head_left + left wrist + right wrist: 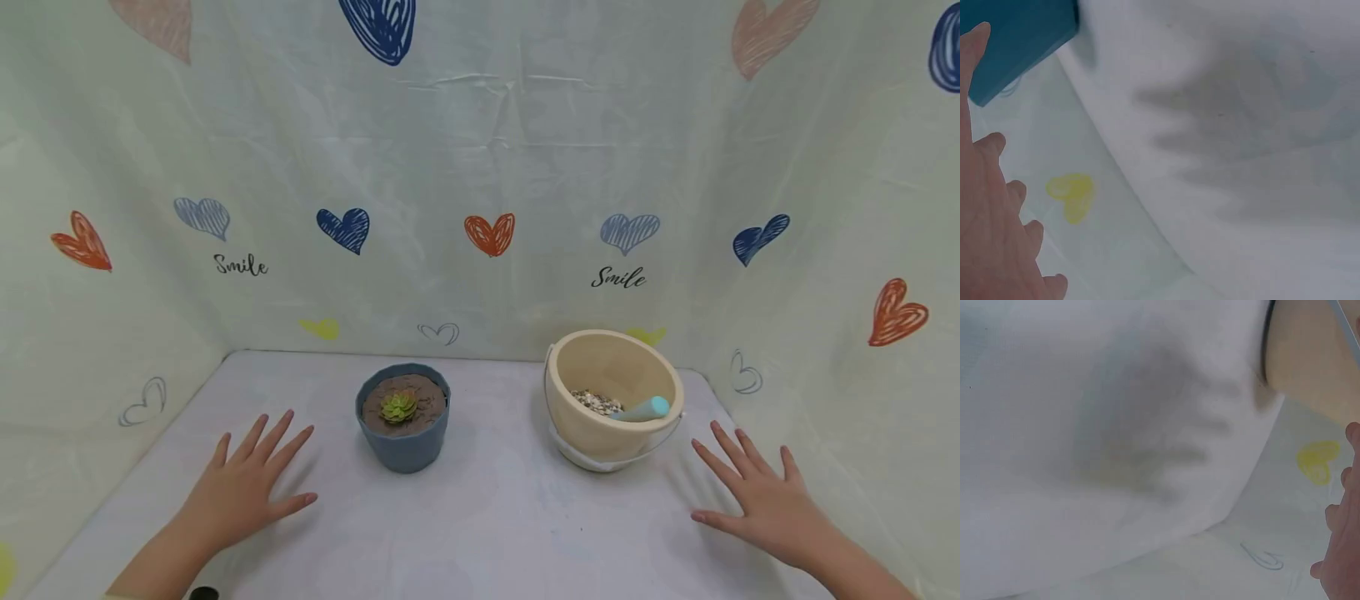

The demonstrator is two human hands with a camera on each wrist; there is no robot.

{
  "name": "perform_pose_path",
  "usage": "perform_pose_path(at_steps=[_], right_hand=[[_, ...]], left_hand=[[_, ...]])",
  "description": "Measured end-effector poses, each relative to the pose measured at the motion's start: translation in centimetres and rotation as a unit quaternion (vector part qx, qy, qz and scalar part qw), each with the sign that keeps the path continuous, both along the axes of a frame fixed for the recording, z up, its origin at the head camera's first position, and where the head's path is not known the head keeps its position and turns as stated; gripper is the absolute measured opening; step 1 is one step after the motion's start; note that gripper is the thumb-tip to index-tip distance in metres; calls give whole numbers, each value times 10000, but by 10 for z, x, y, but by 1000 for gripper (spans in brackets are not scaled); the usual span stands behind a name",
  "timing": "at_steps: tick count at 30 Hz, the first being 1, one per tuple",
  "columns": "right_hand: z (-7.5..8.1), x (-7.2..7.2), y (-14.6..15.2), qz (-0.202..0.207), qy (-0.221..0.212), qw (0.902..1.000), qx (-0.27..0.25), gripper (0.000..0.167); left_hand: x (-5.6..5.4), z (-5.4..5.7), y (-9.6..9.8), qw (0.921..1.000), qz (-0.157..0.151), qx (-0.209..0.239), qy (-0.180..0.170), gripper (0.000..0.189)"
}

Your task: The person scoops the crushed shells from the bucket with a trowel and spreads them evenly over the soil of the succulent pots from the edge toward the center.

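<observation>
My left hand (243,483), fingers spread and holding nothing, hovers over the left side of the table. Just to its right stands a blue-grey pot (405,450) filled with brown soil, with a small green succulent (398,406) in the middle. On the other side, my right hand (768,504) is spread too, with nothing in it. Nearest to it is a cream bucket (592,437) with a white handle (600,463). Inside the bucket lie speckled pebbles (596,402) and a tool with a light-blue handle (651,408), whose far end is hidden.
A white cloth (495,533) covers the table. Behind it and along both sides hangs a pale curtain (480,292) printed with hearts and "Smile". A small dark round object (204,593) shows at the bottom edge near my left forearm.
</observation>
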State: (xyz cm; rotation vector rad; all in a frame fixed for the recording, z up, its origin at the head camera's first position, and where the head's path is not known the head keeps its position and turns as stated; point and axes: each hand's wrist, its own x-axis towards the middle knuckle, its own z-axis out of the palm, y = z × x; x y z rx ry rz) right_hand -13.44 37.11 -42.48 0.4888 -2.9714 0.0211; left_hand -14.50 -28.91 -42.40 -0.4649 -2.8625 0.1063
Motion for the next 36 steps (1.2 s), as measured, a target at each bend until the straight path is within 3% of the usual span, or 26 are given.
perform_pose_path(at_steps=[5,17,21,27,36], right_hand=[[13,0,5,117,277,9995,11,99],[53,-7,-3,-3,-294,9961,-834,102],[67,-8,-11,190,-324,9912,-1271,101],[85,-12,-26,333,-785,9761,-2000,98],[102,-26,-43,618,-862,9759,-1905,100]], left_hand=[[-4,14,8,10000,-29,1,-88,90],[-16,54,47,9986,-482,129,-201,93],[-21,62,63,9973,-667,182,-246,93],[-31,66,89,9935,-1078,323,-192,92],[-43,77,132,9856,-1625,369,-274,91]])
